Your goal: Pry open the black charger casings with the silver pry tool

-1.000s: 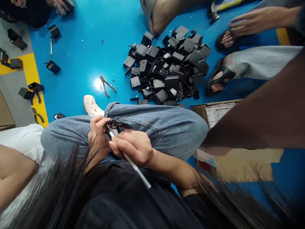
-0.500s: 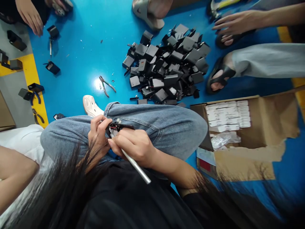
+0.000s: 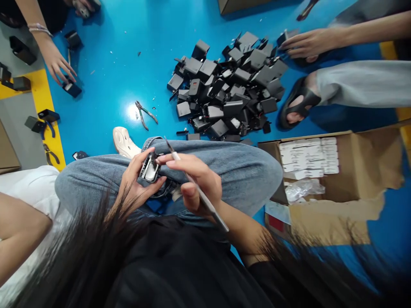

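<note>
Over my lap, my left hand (image 3: 136,177) grips a small black plastic case (image 3: 150,167) between thumb and fingers. The case's open side faces up and shows a whitish block inside. My right hand (image 3: 201,179) holds a thin silver pen-like tool (image 3: 205,199) with a dark pointed tip, slanting across the palm. That tip points away from me, clear of the case. The right fingertips reach the case's right edge; whether they press on it I cannot tell.
Ahead on the blue floor lies a heap of black cases (image 3: 224,94). Cutting pliers (image 3: 144,114) lie left of it. At right stands a cardboard box (image 3: 346,164) with rows of white pieces (image 3: 308,156). Co-workers' hands (image 3: 58,62) (image 3: 313,42) touch black cases at both sides.
The tool has come out of the case and swung its tip forward. The case's open side has turned up. The co-worker's hand at left has reached down to a case; a foot at the top is gone.
</note>
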Demonstrator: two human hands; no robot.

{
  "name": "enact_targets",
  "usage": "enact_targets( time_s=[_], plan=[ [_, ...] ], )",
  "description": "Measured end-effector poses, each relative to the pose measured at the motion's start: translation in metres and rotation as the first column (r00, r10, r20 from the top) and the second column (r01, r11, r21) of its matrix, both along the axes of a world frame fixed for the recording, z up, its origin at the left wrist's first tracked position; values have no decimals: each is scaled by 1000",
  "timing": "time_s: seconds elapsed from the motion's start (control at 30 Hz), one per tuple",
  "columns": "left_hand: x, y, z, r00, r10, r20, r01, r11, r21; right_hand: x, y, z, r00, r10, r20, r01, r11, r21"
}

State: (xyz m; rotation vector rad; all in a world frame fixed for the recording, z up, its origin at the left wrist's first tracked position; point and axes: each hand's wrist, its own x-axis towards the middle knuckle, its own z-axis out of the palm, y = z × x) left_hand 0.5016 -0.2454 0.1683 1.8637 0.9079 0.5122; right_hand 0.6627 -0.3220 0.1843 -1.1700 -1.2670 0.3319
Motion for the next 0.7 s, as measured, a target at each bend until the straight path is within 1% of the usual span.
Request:
enact_targets(
  time_s=[0.1,0.23,0.3,0.4,0.47,0.53,0.7],
  plan=[
    [2,-1,0,1000,9,21,-9,1000,-20,-3,1,1,993,105,-56,-105,994,3],
    [5,-2,3,999,12,46,-14,999,40,-3,3,2,974,178,-137,-176,984,26],
    [4,-3,3,999,15,31,-16,1000,19,-3,3,1,964,208,-168,-207,978,20],
    [1,-5,1,999,48,11,-47,997,-59,-2,2,1,934,248,-257,-258,966,-6],
    [0,-7,0,998,63,-11,-64,992,-111,0,1,1,910,247,-332,-267,964,-15],
    [-1,-7,1,998,58,-25,-61,987,-149,2,2,1,903,220,-369,-247,969,-26],
    [1,-6,2,997,73,21,-68,978,-195,7,4,1,937,127,-327,-158,985,-71]
  ],
)
